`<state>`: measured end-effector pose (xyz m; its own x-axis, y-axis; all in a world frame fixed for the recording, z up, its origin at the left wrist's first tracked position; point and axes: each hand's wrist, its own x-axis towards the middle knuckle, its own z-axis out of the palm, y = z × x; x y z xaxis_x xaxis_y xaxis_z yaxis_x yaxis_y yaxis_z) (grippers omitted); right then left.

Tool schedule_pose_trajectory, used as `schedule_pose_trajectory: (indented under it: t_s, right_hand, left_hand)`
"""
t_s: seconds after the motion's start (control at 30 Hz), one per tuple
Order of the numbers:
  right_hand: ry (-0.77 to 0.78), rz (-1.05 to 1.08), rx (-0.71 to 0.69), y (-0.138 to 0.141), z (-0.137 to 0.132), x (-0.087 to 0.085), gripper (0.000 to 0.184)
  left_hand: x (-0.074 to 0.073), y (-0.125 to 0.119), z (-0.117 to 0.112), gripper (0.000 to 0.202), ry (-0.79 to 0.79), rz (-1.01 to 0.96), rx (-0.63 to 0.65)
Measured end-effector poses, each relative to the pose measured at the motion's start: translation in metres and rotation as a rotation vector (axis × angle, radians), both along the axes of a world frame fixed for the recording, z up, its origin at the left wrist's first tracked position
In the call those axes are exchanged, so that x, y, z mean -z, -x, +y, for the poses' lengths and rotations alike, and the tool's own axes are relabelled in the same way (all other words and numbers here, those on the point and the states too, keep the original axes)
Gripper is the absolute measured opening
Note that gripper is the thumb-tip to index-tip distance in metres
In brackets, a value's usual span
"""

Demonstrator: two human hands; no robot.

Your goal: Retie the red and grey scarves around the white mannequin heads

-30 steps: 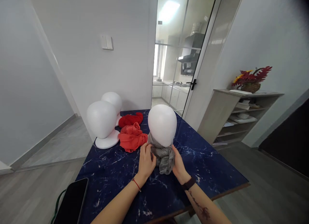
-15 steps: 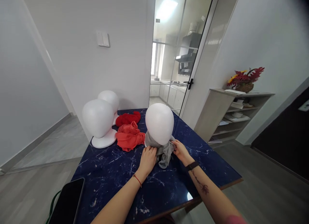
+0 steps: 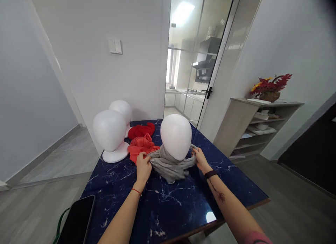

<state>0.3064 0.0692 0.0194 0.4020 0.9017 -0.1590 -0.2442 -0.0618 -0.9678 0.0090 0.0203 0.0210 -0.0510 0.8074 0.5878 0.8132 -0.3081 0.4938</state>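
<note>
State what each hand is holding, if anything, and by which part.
Both hold the grey scarf looped round the nearest white mannequin head: the left hand clasps its left end, the right hand its right end.

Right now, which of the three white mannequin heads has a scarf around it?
The nearest head, between the left hand and right hand, wears the grey scarf round its neck; the two heads further left stand bare.

Near table bare, open for hands; phone at left corner; red scarves and two foam heads crowd far left; far right clear
</note>
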Motion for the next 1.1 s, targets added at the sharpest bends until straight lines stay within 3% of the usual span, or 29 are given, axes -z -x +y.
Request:
schedule_pose_trajectory:
  t_s: [0.17, 0.3, 0.43, 0.5, 0.57, 0.7, 0.87, 0.97, 1.1]
  right_hand:
    - [-0.033, -0.14, -0.033, -0.024, 0.024, -0.026, 0.017]
    - [-0.05, -0.15, -0.177, -0.029, 0.022, -0.043, 0.03]
    - [-0.015, -0.15, -0.332, -0.016, 0.002, -0.038, 0.021]
    - [-0.007, -0.178, -0.359, -0.01, -0.008, -0.03, 0.019]
    - [0.0, -0.222, -0.37, -0.005, -0.016, -0.023, 0.02]
    - [0.028, -0.332, -0.382, -0.003, -0.021, -0.021, 0.024]
    - [0.087, -0.448, -0.47, 0.003, -0.028, -0.032, 0.024]
    - [0.115, -0.479, -0.553, 0.006, -0.034, -0.041, 0.026]
    - [0.139, -0.579, -0.742, 0.004, -0.038, -0.056, 0.03]
  left_hand:
    - [0.008, 0.013, 0.008, 0.038, 0.028, -0.025, -0.095]
    - [0.005, -0.004, -0.004, 0.028, 0.007, -0.006, -0.097]
    - [0.006, -0.041, -0.024, 0.028, 0.06, 0.026, 0.198]
    - [0.011, -0.058, -0.03, 0.042, 0.148, -0.029, 0.309]
    - [0.017, -0.071, -0.032, 0.058, 0.239, -0.121, 0.34]
    - [0.021, -0.084, -0.022, 0.078, 0.331, -0.249, 0.357]
    - [0.009, -0.093, -0.011, 0.081, 0.283, -0.293, 0.384]
    - [0.004, -0.097, -0.008, 0.082, 0.19, -0.31, 0.336]
    - [0.01, -0.099, -0.006, 0.088, 0.167, -0.303, 0.23]
